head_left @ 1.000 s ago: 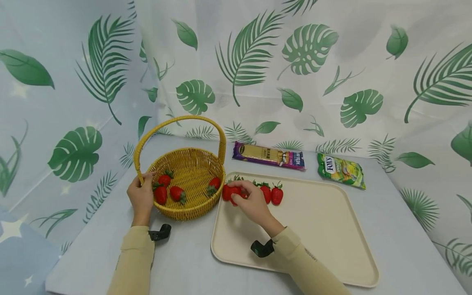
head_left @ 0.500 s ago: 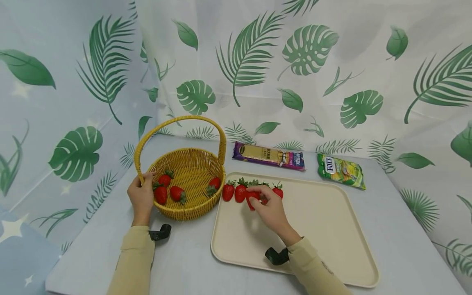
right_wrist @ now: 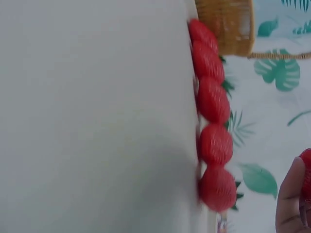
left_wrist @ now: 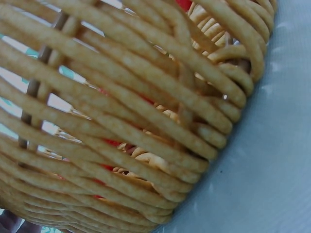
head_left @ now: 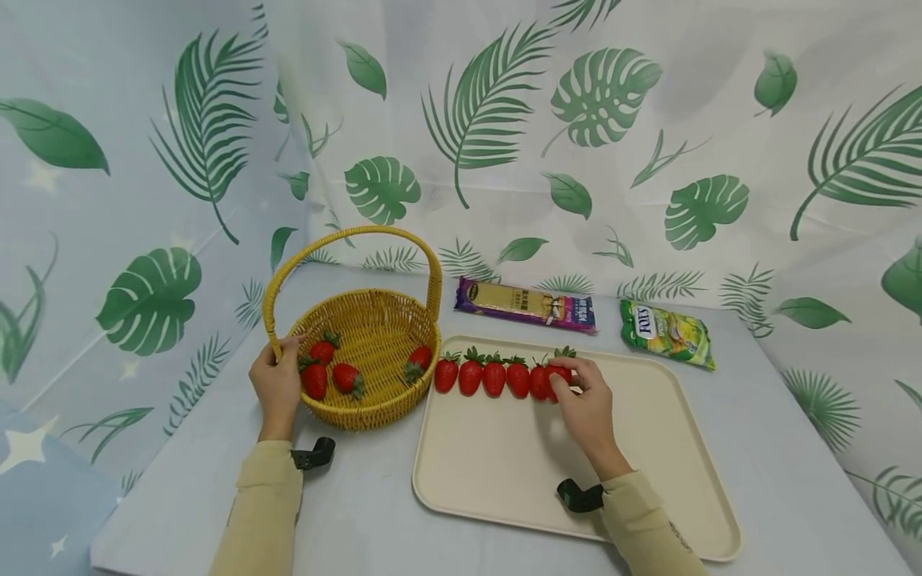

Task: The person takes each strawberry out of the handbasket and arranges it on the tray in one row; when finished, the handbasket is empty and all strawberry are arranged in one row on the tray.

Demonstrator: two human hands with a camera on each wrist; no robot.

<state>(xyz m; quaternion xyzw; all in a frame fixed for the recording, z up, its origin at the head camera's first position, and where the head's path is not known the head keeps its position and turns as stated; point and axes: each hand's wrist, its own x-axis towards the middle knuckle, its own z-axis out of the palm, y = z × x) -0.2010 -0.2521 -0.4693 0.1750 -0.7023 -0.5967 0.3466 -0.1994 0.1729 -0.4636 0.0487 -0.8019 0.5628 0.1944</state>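
At the left my left hand (head_left: 277, 384) grips the yellow wicker basket (head_left: 360, 418) by its rim, near the foot of the tall handle. Several strawberries (head_left: 347, 379) lie inside. The left wrist view is filled by the basket's weave (left_wrist: 112, 107), with red showing through the gaps. Over the beige tray (head_left: 490, 472), my right hand (head_left: 589, 404) pinches a strawberry (head_left: 558, 382), leaves upward, at the right end of a row of strawberries (head_left: 494, 378). In the right wrist view the held strawberry (right_wrist: 306, 177) is partly cut off by the frame edge.
Behind the tray lie a purple and gold packet (head_left: 526, 305) and a green Fox's candy bag (head_left: 666, 332). The tray has a low raised rim. A leaf-printed curtain (head_left: 490, 224) rises behind and beside the table.
My right hand has moved rightward along the row with the strawberry, from the left end to the right end. My left hand and the basket have stayed put.
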